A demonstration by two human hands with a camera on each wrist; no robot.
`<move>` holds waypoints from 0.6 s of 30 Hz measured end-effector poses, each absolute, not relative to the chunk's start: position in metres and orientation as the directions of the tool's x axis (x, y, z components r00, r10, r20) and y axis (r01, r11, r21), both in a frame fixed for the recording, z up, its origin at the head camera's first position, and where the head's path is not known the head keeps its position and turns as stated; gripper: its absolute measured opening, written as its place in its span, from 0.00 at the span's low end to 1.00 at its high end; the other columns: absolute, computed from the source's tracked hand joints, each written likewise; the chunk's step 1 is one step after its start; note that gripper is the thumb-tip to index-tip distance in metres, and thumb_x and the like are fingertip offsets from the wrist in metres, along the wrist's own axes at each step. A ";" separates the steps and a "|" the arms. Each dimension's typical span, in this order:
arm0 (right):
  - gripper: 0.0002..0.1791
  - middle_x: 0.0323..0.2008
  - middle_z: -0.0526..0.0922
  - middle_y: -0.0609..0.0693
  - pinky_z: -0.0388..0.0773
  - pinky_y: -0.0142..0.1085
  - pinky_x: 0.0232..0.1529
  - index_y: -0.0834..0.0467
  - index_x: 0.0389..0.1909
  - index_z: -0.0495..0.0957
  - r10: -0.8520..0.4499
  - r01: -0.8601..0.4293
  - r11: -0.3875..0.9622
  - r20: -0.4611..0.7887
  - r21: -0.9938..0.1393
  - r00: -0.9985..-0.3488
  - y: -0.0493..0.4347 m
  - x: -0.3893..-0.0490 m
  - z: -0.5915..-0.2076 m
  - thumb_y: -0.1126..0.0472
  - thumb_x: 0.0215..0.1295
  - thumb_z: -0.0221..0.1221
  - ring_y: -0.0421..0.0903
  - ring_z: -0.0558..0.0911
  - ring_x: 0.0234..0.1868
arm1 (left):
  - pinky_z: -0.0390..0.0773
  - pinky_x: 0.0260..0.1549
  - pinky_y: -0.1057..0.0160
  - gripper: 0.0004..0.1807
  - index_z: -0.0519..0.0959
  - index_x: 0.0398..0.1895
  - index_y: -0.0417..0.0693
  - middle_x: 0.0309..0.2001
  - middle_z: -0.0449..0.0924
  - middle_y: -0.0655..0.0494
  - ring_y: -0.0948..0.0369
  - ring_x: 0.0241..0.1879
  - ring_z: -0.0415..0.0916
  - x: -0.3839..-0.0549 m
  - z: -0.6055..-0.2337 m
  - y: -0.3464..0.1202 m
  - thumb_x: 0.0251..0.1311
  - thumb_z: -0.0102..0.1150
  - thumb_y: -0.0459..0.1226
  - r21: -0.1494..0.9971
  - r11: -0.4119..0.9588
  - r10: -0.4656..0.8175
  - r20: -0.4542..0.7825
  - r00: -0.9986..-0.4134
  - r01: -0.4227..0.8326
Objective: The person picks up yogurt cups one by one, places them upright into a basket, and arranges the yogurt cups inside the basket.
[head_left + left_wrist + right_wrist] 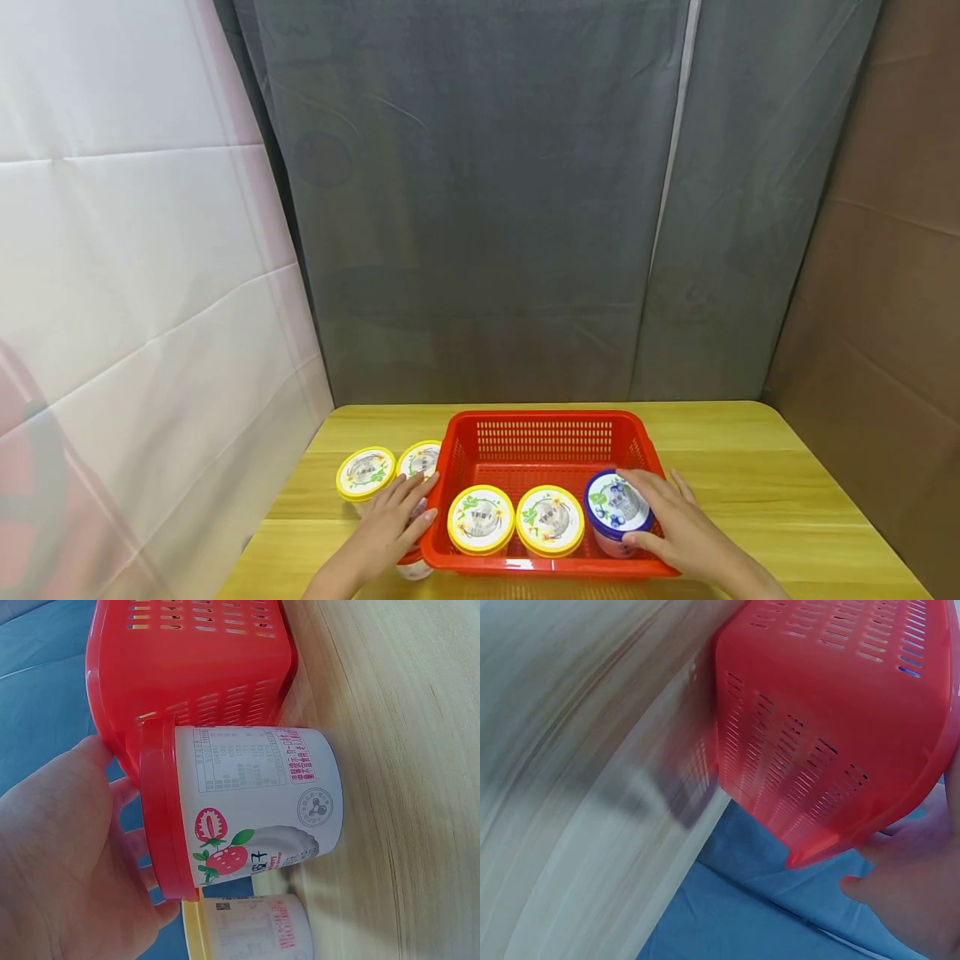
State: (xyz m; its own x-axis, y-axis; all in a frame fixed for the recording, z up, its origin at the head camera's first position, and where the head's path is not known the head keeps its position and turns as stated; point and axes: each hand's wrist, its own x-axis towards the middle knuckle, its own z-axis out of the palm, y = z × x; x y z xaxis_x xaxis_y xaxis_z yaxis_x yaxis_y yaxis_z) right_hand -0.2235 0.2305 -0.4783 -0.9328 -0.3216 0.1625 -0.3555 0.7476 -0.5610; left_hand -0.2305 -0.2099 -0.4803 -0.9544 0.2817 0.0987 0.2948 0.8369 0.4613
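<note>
Inside the red plastic basket (555,421), my right hand (686,533) grips a blueberry tub (618,502) with a blue lid, thumb and fingers around its lid. Two yellow-lidded tubs (482,521) stand left of it in the basket's front row. My left hand (378,533) reaches over a strawberry tub (255,802) with a red lid, outside the basket's left wall. Its fingers (136,844) are spread and loosely bent behind the red lid, thumb side near the basket rim. In the right wrist view, the basket's wall hides the tub by my right hand (919,877).
Two more yellow-lidded tubs (366,471) stand on the wooden table (750,467) to the basket's left, one partly behind my left fingers. Grey cloth (480,208) hangs behind the table, white cloth (135,250) on the left, brown (877,267) on the right.
</note>
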 end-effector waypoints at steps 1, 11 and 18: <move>0.46 0.68 0.71 0.55 0.40 0.70 0.72 0.44 0.71 0.65 -0.325 -0.359 0.748 0.164 -0.559 -0.932 0.230 -0.223 -0.478 0.42 0.50 0.71 0.63 0.66 0.71 | 0.48 0.70 0.29 0.31 0.62 0.75 0.63 0.75 0.61 0.48 0.39 0.77 0.50 -0.230 -0.481 -0.210 0.72 0.43 0.58 0.462 0.836 0.282 0.099 -0.954 0.295; 0.46 0.67 0.73 0.54 0.35 0.70 0.72 0.47 0.70 0.66 -0.331 -0.343 0.795 0.116 -0.500 -0.937 0.229 -0.222 -0.472 0.40 0.48 0.72 0.62 0.67 0.70 | 0.47 0.71 0.30 0.31 0.61 0.75 0.63 0.76 0.61 0.48 0.39 0.77 0.49 -0.230 -0.481 -0.209 0.72 0.43 0.58 0.459 0.840 0.280 0.094 -0.955 0.291; 0.46 0.65 0.75 0.54 0.34 0.70 0.72 0.50 0.69 0.68 -0.364 -0.366 0.809 0.096 -0.460 -0.926 0.228 -0.222 -0.469 0.41 0.48 0.72 0.61 0.68 0.69 | 0.47 0.71 0.30 0.31 0.61 0.75 0.62 0.76 0.61 0.48 0.39 0.77 0.49 -0.231 -0.480 -0.209 0.72 0.43 0.57 0.459 0.839 0.280 0.097 -0.955 0.292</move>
State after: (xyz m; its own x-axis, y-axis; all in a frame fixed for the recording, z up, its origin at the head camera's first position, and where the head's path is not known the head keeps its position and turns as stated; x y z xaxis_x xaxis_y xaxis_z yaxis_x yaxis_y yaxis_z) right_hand -0.2219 0.2279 -0.4687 -0.9263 -0.3643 0.0958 -0.3657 0.8089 -0.4604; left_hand -0.2306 -0.2093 -0.4802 -0.9552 0.2795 0.0969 0.2921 0.8392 0.4588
